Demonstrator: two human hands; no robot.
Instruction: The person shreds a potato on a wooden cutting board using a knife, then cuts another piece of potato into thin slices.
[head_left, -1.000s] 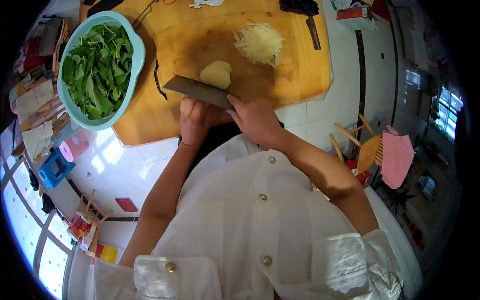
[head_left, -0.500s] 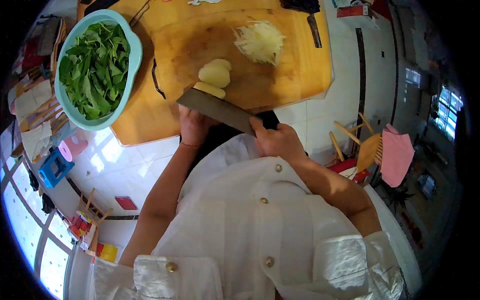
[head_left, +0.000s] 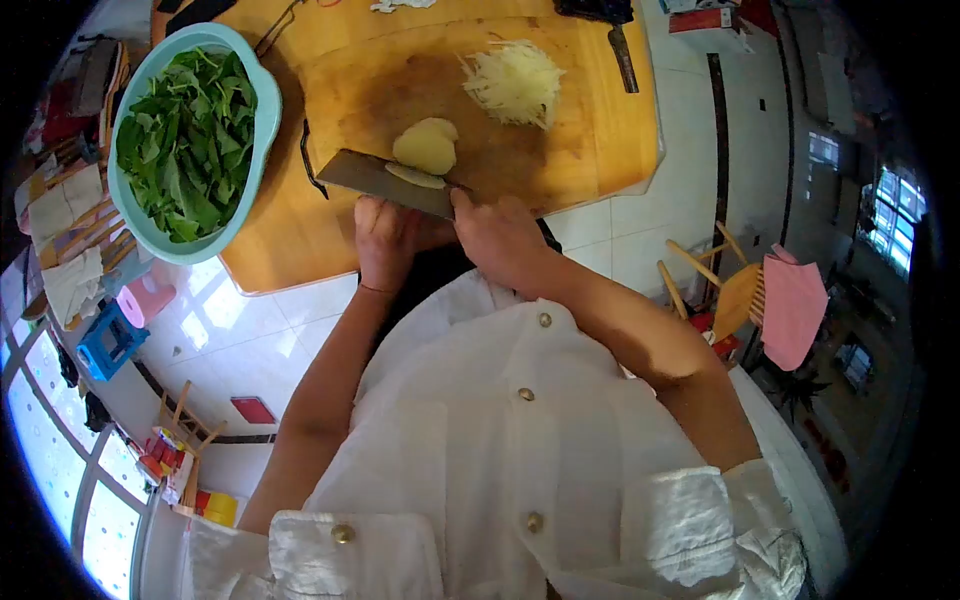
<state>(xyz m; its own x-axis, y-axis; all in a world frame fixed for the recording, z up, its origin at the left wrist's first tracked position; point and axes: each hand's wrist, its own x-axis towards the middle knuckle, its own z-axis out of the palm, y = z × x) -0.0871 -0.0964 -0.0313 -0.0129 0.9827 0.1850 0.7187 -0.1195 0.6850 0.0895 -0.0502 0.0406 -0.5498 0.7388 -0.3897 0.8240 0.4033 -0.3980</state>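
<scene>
A wide cleaver point(head_left: 375, 180) lies across the near part of the wooden cutting board point(head_left: 370, 75), and my right hand point(head_left: 500, 238) is closed on its handle end. Just below the blade is my left hand point(head_left: 383, 240), fingers bent together; what they hold is hidden behind the cleaver. Pale yellow slices point(head_left: 426, 146) overlap on the board beyond the blade, and a thin slice point(head_left: 415, 176) rests against the blade's far side. Farther right sits a pile of thin pale shreds point(head_left: 514, 84).
At the left, a light blue basin point(head_left: 272, 110) holds green leaves point(head_left: 185, 145). Another knife point(head_left: 623, 60) lies near the right edge of the board. A wooden chair point(head_left: 737, 300) with a pink cloth point(head_left: 795, 310) stands on the floor at the right.
Over the last half second, the cleaver and my right hand have moved left and away from my body. The slice near the blade now looks thinner, against the blade.
</scene>
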